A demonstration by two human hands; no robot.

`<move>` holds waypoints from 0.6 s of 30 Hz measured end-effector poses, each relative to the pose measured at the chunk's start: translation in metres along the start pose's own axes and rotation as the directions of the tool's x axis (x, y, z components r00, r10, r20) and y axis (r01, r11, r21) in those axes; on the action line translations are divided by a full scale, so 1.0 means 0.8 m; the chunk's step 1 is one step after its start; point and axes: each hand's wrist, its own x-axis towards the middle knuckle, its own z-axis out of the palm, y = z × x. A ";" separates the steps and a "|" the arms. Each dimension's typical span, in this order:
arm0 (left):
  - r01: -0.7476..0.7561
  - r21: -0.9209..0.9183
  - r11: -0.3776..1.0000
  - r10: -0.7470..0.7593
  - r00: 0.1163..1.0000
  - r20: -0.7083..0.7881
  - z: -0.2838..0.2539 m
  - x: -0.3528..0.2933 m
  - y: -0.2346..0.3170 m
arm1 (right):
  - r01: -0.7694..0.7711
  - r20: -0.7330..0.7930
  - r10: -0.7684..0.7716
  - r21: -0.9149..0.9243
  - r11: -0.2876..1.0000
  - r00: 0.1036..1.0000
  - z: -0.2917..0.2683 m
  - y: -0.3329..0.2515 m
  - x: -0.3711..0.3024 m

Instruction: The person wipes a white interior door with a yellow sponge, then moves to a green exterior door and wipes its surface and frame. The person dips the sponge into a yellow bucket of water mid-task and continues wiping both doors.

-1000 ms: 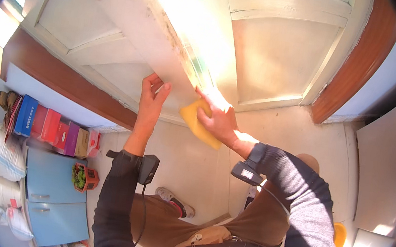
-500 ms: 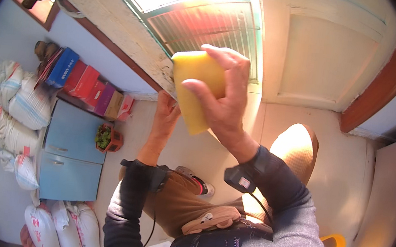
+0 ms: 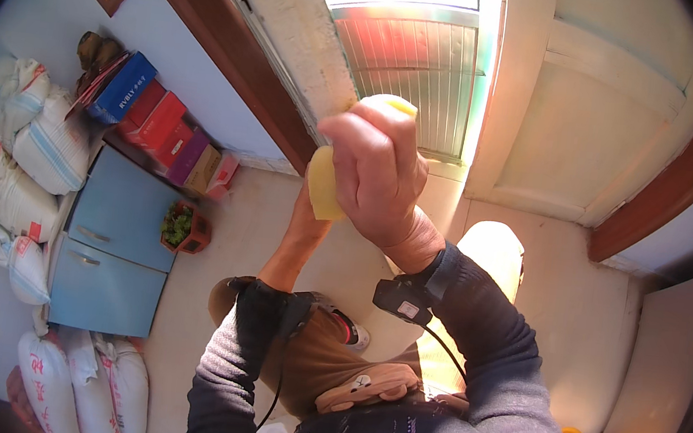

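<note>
The right hand (image 3: pixel 381 173) curls around a yellow sponge (image 3: pixel 326 189) near the middle, by the worn white door (image 3: pixel 299 36) toward 11 o'clock. The left hand (image 3: pixel 306 202) is mostly hidden; I cannot tell its shape. A blue cupboard (image 3: pixel 125 213) sits on pale floor (image 3: pixel 560 326) at 9 o'clock.

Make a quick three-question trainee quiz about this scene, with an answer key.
1. Which hand grips the thick yellow sponge block?
2. True or false: the leafy green plant stands in a blue pot.
3. Which is nearest the sponge: A, plump white sacks; B, the worn cream-painted door edge; C, the light-blue two-door cabinet?

Key: 1, right hand; 2, false, its faceted pot is reddish-orange; 3, B.
</note>
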 end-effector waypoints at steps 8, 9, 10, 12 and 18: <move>0.074 -0.125 0.989 -0.107 0.955 -0.278 0.020 -0.009 -0.015 | 0.208 -0.015 -0.212 -0.127 0.970 0.977 -0.019 -0.011 -0.029; 0.029 0.006 1.000 -0.026 0.958 -0.286 0.020 -0.007 -0.015 | 0.238 -0.047 -0.245 -0.126 0.963 0.968 -0.013 -0.004 -0.012; 0.032 0.047 0.998 -0.018 0.960 -0.280 0.020 -0.007 -0.014 | 0.306 -0.008 -0.317 -0.240 0.921 0.948 -0.007 0.003 0.011; 0.098 -0.103 0.990 -0.123 0.955 -0.270 0.021 -0.007 -0.011 | 0.324 -0.119 -0.346 -0.174 0.930 0.931 0.006 0.011 0.041; 0.099 -0.200 0.975 -0.139 0.971 -0.194 0.019 -0.012 -0.015 | 0.206 0.056 -0.199 -0.207 0.956 0.978 -0.020 -0.010 -0.027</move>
